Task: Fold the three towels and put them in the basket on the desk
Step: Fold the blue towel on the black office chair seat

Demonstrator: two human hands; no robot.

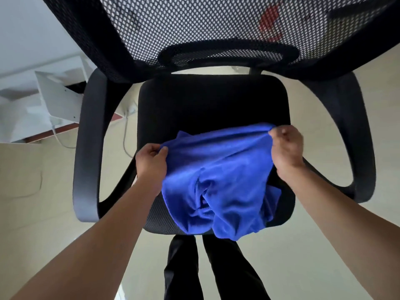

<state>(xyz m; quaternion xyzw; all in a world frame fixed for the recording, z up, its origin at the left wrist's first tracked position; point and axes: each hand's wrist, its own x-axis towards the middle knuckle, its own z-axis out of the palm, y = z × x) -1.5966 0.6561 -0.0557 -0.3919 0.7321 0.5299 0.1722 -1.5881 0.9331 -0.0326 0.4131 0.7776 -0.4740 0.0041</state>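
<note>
A blue towel (218, 178) hangs crumpled over the front of a black office chair seat (207, 100). My left hand (150, 160) pinches its upper left edge. At the upper right corner, my right hand (286, 146) grips the cloth in curled fingers. The top edge is stretched between both hands, and the lower part sags in folds past the seat's front edge. No other towel and no basket is in view.
The chair's mesh backrest (194, 29) fills the top, with black armrests (88, 148) on both sides. A white desk frame (58, 100) and cables stand at the left. My legs in dark trousers (207, 267) are below the seat on a pale floor.
</note>
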